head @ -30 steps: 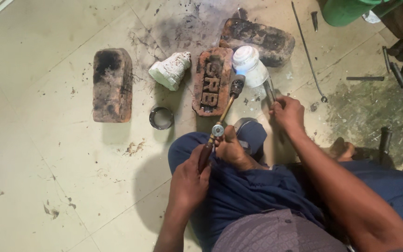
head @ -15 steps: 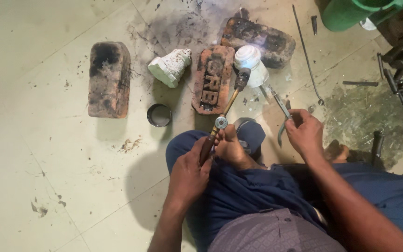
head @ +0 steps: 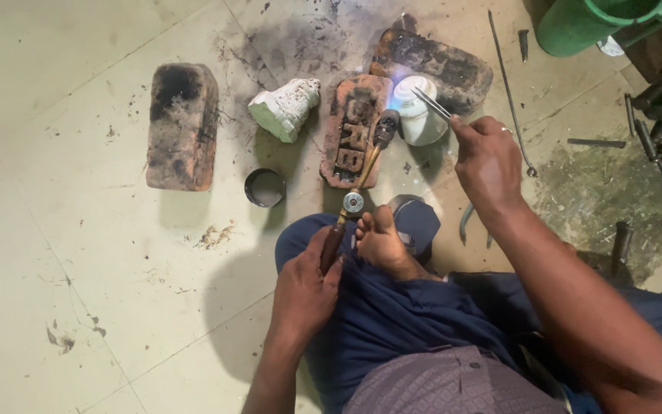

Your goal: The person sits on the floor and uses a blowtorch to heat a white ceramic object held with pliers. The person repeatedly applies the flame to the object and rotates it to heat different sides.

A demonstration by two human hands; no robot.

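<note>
Seated cross-legged on the tiled floor, work kept low between the knees. Left hand wrapped tight around the gas torch handle, braced by the bare foot, nozzle aimed forward. Right hand pinching tweezers, tips reaching into the flame over the white crucible. Crucible wedged between the lettered brick and scorched brick, apparently as heat shields. Spare brick, small black cup set aside left.

Lit torch, tweezers over white crucible
</note>
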